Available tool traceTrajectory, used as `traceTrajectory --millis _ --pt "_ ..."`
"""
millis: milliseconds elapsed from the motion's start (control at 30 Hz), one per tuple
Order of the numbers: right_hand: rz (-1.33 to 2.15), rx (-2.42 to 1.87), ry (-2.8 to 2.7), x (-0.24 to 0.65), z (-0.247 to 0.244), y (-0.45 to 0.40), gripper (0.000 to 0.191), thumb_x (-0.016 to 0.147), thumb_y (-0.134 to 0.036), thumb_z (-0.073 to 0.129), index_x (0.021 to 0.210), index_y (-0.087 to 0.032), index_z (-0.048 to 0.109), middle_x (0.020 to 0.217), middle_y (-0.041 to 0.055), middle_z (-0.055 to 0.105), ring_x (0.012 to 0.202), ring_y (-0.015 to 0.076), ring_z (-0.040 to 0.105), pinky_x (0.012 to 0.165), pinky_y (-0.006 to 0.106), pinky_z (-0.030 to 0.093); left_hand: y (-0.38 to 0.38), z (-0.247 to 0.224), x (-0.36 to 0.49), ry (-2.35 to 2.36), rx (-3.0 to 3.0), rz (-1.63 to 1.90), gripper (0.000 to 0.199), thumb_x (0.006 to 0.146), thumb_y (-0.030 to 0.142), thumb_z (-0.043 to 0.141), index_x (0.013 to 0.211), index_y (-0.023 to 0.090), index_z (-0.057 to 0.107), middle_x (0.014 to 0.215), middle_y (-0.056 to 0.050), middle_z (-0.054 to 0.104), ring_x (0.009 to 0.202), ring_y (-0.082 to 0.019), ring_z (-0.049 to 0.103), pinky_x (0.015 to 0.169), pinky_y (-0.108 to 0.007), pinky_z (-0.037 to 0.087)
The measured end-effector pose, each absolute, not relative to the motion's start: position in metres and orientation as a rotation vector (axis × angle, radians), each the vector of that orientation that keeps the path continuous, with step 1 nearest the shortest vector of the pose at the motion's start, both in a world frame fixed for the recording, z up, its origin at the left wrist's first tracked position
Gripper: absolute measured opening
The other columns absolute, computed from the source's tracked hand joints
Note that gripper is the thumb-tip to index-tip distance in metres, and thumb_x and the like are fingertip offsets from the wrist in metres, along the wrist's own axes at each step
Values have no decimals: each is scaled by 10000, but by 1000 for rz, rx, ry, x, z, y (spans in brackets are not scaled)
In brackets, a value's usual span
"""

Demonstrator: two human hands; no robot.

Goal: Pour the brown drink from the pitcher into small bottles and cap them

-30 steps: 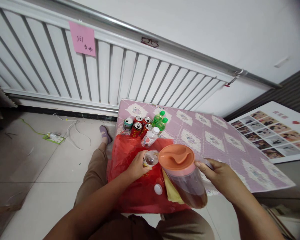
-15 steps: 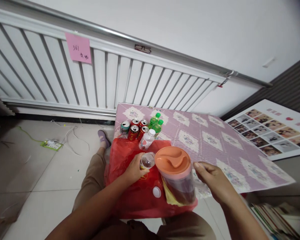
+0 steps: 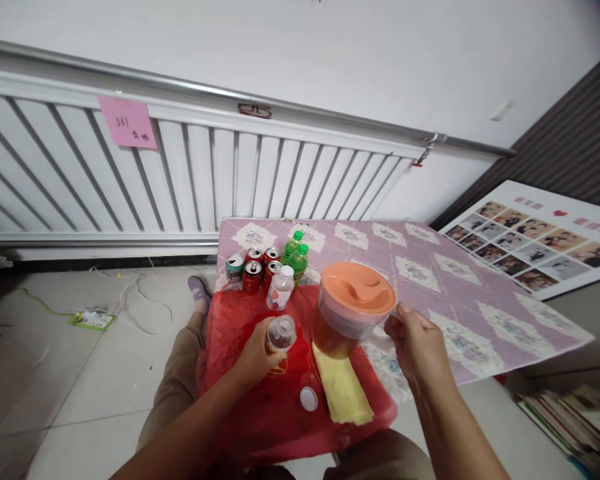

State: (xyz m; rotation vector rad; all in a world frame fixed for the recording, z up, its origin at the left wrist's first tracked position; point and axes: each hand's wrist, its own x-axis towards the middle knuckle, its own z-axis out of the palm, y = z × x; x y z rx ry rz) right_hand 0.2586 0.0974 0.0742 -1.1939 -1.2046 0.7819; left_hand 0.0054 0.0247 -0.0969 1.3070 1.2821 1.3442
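Observation:
My left hand (image 3: 257,357) is wrapped around a clear open bottle (image 3: 281,333) above the red plastic sheet (image 3: 250,413). My right hand (image 3: 420,340) grips the handle of a clear pitcher (image 3: 347,320) with an orange lid (image 3: 357,287). Reddish-brown liquid shows in its lower part. The pitcher is raised above a folded yellow cloth (image 3: 345,397), to the right of the bottle and apart from it. A white cap (image 3: 309,399) lies on the red sheet. Just beyond my left hand stands a white-capped bottle (image 3: 281,290).
Several drink cans (image 3: 253,277) and green-capped bottles (image 3: 297,261) stand behind the white bottle. A purple floral cloth (image 3: 425,267) covers the table. Behind it is a white radiator (image 3: 270,173); a photo board (image 3: 540,243) leans at right. A power strip (image 3: 93,320) lies on the floor.
The pitcher has been lifted up and away from the near edge, uncovering the yellow cloth. My left hand still holds the clear bottle. The view has shifted slightly.

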Motion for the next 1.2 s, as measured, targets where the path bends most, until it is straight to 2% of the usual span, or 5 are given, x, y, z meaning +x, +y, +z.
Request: traceTrajectory --millis 567,800,967,1100,1200 --pt "822 -1197 -992 231 -28 155 382 773 -494 623 557 -218 471 523 -76 414 525 106 368 520 253 312 24 -92 6 1390 1279 1247 767 639 110 766 1330 193 443 1348 -123 564 1264 -280 540 1137 -475 368" --pt "845 -1204 -970 226 -48 155 413 797 -491 620 541 -221 443 517 -83 376 531 104 347 534 254 321 24 -91 7 1412 1260 1247 777 618 111 769 1319 204 447 1350 -120 562 1271 -280 542 1141 -475 373" --pt "870 -1225 -1006 223 -49 149 442 815 -541 615 558 -212 469 525 -75 418 547 109 373 556 254 340 23 -91 7 1426 1275 1250 780 618 122 769 1325 202 450 1358 -125 559 1286 -286 532 1141 -470 374" --pt "905 -1267 -1062 227 -43 144 433 811 -601 618 673 -192 572 576 -65 493 576 120 441 575 252 378 23 -93 7 1407 1282 1257 745 651 144 756 1327 197 448 1350 -124 564 1261 -277 550 1119 -466 395" --pt "892 -1295 -1062 232 -38 133 446 803 -620 614 901 -185 636 791 -16 623 736 155 560 681 277 456 23 -95 6 1396 1278 1253 761 659 156 771 1342 205 438 1352 -113 561 1254 -270 552 1114 -460 397"
